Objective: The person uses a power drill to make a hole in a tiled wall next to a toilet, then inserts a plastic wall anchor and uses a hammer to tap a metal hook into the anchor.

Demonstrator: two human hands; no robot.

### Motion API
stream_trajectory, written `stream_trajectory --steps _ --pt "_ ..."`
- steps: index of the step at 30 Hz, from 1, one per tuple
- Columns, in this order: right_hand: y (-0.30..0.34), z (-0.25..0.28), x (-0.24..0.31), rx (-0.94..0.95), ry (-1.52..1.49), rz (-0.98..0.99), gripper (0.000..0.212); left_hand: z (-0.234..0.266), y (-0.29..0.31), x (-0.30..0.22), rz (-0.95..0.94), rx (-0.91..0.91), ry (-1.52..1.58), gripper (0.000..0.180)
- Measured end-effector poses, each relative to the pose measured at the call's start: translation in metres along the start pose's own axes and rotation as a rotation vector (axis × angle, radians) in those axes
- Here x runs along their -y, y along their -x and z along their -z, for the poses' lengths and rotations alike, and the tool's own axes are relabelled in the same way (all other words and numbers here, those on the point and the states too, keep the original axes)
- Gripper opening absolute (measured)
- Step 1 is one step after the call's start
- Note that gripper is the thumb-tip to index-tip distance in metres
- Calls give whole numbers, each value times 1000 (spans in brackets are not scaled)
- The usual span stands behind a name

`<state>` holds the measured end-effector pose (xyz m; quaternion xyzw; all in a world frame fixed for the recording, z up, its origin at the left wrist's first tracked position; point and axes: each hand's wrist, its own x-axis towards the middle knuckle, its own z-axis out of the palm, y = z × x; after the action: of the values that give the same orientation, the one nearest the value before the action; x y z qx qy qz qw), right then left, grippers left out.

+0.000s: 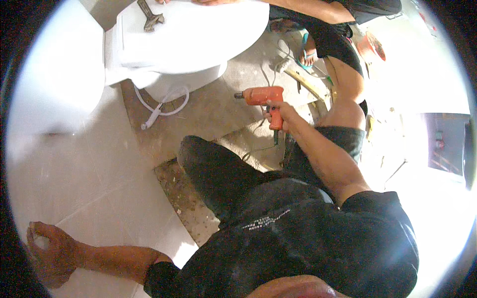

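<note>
r hand (284, 114) wrapped round drill (263, 96); l hand (54, 253) grip unclear; wrench (152, 21) atop toilet (203, 42) (hose (155, 114) nr base)

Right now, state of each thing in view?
Orange drill: held roughly level, chuck toward the picture's left; can't tell if running.
Right hand: closed around the drill's grip.
Left hand: out to the side, fingers partly hidden; can't tell if it holds anything.
Toilet lid: down.
Wrench: lying on top of the white toilet.
White hose: loosely looped, one end loose.
</note>
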<state>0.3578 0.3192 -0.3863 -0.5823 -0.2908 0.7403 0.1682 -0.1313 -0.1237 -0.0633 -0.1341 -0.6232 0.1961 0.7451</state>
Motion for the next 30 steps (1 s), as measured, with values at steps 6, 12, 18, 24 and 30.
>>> stream_trajectory --steps 6,12,18,24,30 --pt "-68 11 -30 245 -206 -174 29 15 -11 10 -83 153 -32 23" --pt "-119 21 -24 100 169 164 34 39 -20 -4 -139 172 56 28" --pt "-146 9 -44 -653 1041 547 58 94 7 -18 -104 450 -119 48" --pt "-166 40 -79 -637 1077 615 63 129 1 -77 -231 1092 -861 59" --pt "-127 25 -14 -506 1305 220 61 121 5 -52 -38 1077 -474 66"
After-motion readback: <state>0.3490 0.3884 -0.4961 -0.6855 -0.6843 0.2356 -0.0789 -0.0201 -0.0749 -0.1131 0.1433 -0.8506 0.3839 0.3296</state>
